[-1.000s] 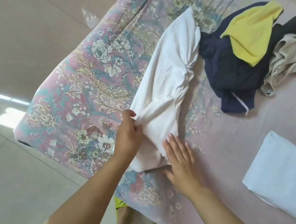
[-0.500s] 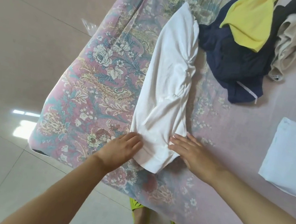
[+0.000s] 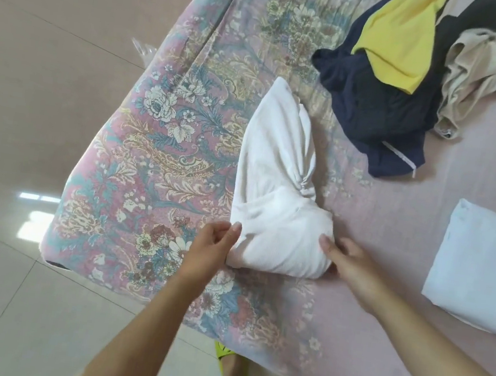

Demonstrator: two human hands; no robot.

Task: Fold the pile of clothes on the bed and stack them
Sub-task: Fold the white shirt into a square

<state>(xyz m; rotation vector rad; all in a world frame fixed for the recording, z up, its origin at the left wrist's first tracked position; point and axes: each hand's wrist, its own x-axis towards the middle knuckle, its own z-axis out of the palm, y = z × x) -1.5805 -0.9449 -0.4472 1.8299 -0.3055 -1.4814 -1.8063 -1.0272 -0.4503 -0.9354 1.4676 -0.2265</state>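
Head view, one entry per item.

White garment (image 3: pixel 272 210): lies near the foot corner of the bed (image 3: pixel 162 157), on the flowered cover. Its near end is turned up over the rest, giving a doubled lower part; the far end tapers to a point, with a gathered knot at one side. Judged mid-fold, with the far length not yet taken in.

Left hand (image 3: pixel 210 246): pinches the left edge of the doubled part, thumb on top, likely to keep the layers square.

Right hand (image 3: pixel 347 261): grips the right edge, thumb pressed on the cloth, steadying the opposite side.

Folded pale cloth (image 3: pixel 481 272): flat on the bed, well right of the hands; seemingly the base of the stack.

Unfolded pile: navy garment (image 3: pixel 373 109), yellow garment (image 3: pixel 397 46) on it, beige garment (image 3: pixel 482 76) beside, dark piece behind. Awaiting folding.
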